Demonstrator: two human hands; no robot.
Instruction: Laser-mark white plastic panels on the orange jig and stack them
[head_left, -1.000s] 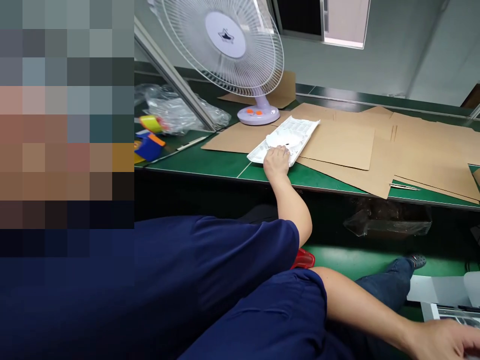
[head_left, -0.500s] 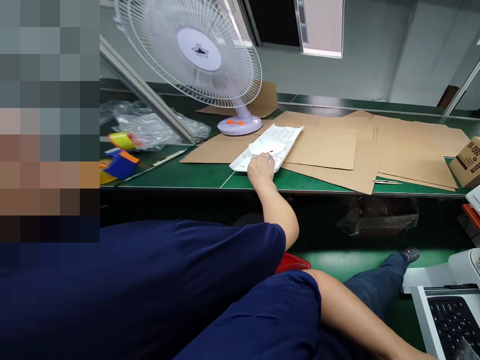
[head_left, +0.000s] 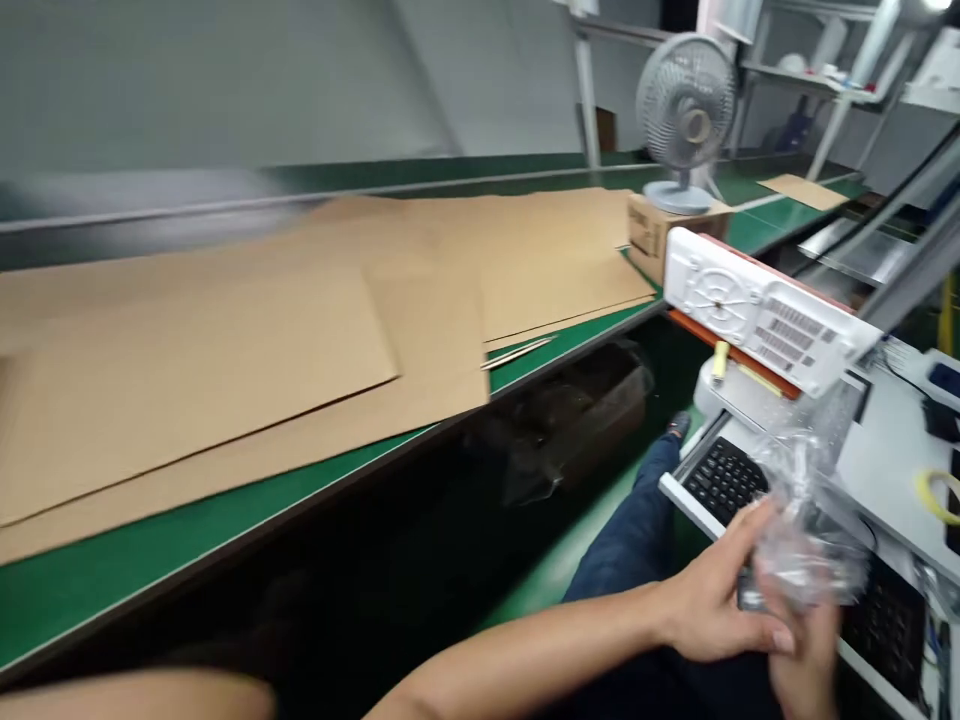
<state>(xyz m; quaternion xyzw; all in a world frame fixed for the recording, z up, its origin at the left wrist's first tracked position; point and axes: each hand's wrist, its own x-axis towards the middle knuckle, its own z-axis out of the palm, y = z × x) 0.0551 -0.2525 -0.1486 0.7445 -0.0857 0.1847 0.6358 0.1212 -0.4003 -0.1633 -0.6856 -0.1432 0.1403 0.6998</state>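
Observation:
A crumpled clear plastic bag (head_left: 806, 500) is bunched between my two hands at the lower right, above a keyboard drawer. My left hand (head_left: 720, 595) comes in from the left, its fingers and thumb closed around the bag's near side. My right hand (head_left: 806, 640) grips the plastic from below, smeared by motion and partly covered by the bag. What the bag contains, if anything, cannot be made out. Just beyond the hands, a white plastic panel (head_left: 780, 315) with a round moulded part and slots stands tilted on an orange-edged piece.
Flat cardboard sheets (head_left: 225, 350) cover much of the green bench (head_left: 300, 500). A small fan (head_left: 686, 110) stands on a cardboard box (head_left: 649, 235) farther along. Black keyboards (head_left: 724, 480) sit at right, near a yellow tape roll (head_left: 937, 497). Someone's leg (head_left: 622, 530) shows below.
The view has swung right, away from the large fan. My left hand has left the white piece on the bench and is now with my right hand at the clear bag.

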